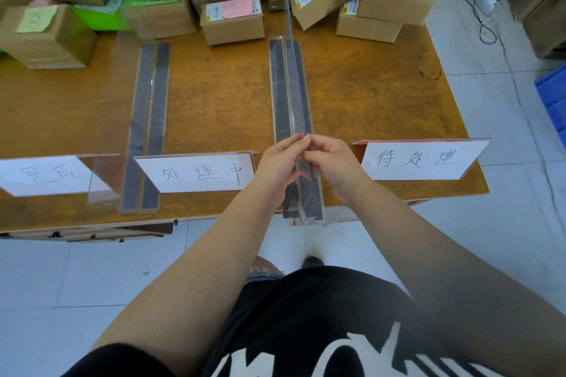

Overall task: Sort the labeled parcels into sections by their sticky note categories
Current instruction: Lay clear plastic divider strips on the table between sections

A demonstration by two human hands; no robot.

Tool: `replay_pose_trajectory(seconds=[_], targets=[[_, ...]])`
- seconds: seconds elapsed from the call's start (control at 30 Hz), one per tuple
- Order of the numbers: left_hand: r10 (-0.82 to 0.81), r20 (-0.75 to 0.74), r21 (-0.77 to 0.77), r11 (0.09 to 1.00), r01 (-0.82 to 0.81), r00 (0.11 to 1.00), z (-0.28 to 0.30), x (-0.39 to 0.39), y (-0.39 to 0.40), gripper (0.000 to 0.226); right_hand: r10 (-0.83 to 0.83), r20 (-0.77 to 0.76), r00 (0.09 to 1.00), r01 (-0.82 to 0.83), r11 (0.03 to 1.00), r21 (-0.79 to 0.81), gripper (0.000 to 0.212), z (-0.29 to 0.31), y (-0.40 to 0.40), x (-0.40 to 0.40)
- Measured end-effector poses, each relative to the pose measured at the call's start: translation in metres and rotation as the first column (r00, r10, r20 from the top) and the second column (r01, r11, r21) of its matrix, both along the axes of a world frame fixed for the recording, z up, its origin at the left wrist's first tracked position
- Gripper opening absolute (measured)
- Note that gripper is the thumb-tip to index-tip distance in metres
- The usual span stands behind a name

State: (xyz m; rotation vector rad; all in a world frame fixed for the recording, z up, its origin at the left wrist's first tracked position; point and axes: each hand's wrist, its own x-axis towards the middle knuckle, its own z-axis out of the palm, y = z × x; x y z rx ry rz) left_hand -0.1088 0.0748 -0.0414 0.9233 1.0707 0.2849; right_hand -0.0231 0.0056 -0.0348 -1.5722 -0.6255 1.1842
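A big brown table (214,95) stands on a pale tiled floor (92,278). At its far edge sit the parcels (232,20), brown boxes and green bags with sticky notes; the ones on the left are blurry and cut off. Three white signs (196,173) stand along the near edge. A clear divider (292,82) is hard to see. The left hand (283,162) and right hand (329,162) both pinch its near top edge, fingers curled.

Both hands forward, left hand (281,167) and right hand (329,164) fingertips meeting, seemingly pinching.
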Motion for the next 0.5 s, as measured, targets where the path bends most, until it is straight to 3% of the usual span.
replay_pose_trajectory(seconds=[0.2, 0.37, 0.5], targets=[[0.059, -0.06, 0.121, 0.991, -0.051, 0.996, 0.0, 0.009, -0.011, 0.039, -0.122, 0.305, 0.945, 0.15, 0.986, -0.072, 0.024, -0.018, 0.01, -0.014], [0.044, -0.063, 0.213, 0.977, -0.029, 0.997, 0.001, 0.008, -0.01, 0.035, -0.126, 0.32, 0.939, 0.138, 0.99, -0.016, 0.021, -0.012, 0.004, -0.008], [-0.003, -0.096, 0.202, 0.979, 0.023, 0.995, -0.004, 0.002, -0.009, 0.042, -0.045, 0.186, 0.982, 0.053, 0.998, -0.036, 0.028, -0.013, -0.006, 0.001]])
